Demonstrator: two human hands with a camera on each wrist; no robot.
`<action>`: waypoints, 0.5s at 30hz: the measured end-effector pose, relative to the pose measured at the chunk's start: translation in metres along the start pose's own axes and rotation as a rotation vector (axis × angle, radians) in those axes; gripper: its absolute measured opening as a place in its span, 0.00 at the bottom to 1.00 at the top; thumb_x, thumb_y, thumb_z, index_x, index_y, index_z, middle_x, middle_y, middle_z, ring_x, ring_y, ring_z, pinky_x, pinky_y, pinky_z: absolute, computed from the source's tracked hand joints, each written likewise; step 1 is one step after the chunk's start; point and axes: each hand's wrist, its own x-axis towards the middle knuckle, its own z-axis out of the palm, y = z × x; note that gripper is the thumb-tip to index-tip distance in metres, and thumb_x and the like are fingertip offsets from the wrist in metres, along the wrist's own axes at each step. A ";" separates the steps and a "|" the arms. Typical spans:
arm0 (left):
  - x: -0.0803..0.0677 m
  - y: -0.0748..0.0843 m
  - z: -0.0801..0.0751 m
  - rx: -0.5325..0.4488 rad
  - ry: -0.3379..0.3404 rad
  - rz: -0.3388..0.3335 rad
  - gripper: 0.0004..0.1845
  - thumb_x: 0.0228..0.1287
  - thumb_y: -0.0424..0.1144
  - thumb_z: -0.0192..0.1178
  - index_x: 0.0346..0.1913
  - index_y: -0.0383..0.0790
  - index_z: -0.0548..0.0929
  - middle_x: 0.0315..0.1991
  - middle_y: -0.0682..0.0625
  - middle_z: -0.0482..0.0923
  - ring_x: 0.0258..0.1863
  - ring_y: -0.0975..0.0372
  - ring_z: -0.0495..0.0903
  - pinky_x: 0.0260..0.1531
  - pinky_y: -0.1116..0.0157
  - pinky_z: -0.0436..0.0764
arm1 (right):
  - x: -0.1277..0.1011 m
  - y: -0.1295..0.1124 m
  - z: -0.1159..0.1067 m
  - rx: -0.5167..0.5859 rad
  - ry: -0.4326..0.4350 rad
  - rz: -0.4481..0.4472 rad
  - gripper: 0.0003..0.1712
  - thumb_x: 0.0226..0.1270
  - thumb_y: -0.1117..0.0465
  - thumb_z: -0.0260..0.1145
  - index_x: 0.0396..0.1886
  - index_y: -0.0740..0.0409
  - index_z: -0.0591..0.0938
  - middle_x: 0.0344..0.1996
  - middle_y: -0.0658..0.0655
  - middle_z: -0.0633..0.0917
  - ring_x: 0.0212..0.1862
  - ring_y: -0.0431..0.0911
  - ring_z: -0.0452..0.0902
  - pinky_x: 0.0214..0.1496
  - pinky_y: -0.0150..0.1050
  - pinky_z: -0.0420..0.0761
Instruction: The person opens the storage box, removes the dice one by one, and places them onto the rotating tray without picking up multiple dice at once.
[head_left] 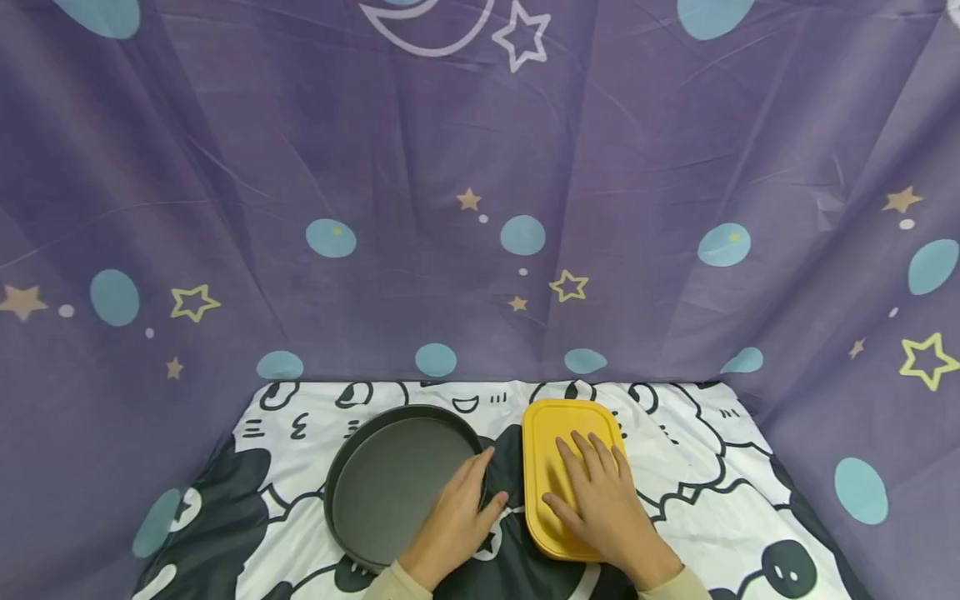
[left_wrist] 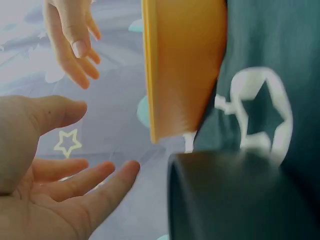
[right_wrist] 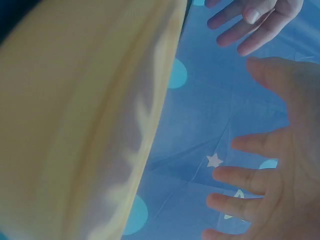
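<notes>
A round dark grey baking pan [head_left: 390, 487] sits on the left part of the cloth, its low rim [left_wrist: 220, 165] showing in the left wrist view. To its right lies a yellow lidded box [head_left: 546, 429] with rounded corners. My left hand [head_left: 456, 518] hovers over the pan's right rim, fingers loosely extended and holding nothing. Over the box, my right hand [head_left: 606, 510] spreads its fingers. A gap shows between that hand [right_wrist: 285, 165] and the yellow lid [right_wrist: 100, 100] in the right wrist view.
A black and white cartoon cloth [head_left: 697, 517] covers the table. Behind it and at both sides hangs a purple curtain [head_left: 637, 150] with stars and blue dots. A narrow strip of dark cloth [head_left: 510, 467] separates the pan from the box.
</notes>
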 end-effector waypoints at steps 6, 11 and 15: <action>-0.002 -0.005 0.016 -0.331 -0.057 -0.049 0.36 0.74 0.43 0.61 0.76 0.34 0.58 0.69 0.34 0.64 0.60 0.42 0.73 0.50 0.61 0.84 | -0.013 -0.004 0.005 0.044 -0.034 -0.010 0.38 0.67 0.43 0.68 0.70 0.58 0.72 0.66 0.65 0.73 0.67 0.64 0.65 0.63 0.70 0.67; -0.005 -0.010 0.033 -0.449 -0.073 -0.099 0.35 0.72 0.34 0.60 0.76 0.33 0.58 0.70 0.32 0.62 0.63 0.41 0.71 0.52 0.63 0.83 | -0.024 -0.007 0.012 0.099 -0.136 -0.008 0.40 0.69 0.39 0.64 0.70 0.59 0.71 0.66 0.65 0.72 0.67 0.65 0.65 0.62 0.70 0.67; -0.008 -0.010 0.043 -0.454 -0.100 -0.112 0.35 0.69 0.28 0.61 0.75 0.30 0.59 0.69 0.32 0.64 0.62 0.42 0.73 0.51 0.65 0.82 | -0.032 -0.008 0.018 0.164 -0.199 -0.013 0.42 0.68 0.34 0.62 0.70 0.59 0.72 0.67 0.65 0.71 0.67 0.66 0.63 0.61 0.71 0.68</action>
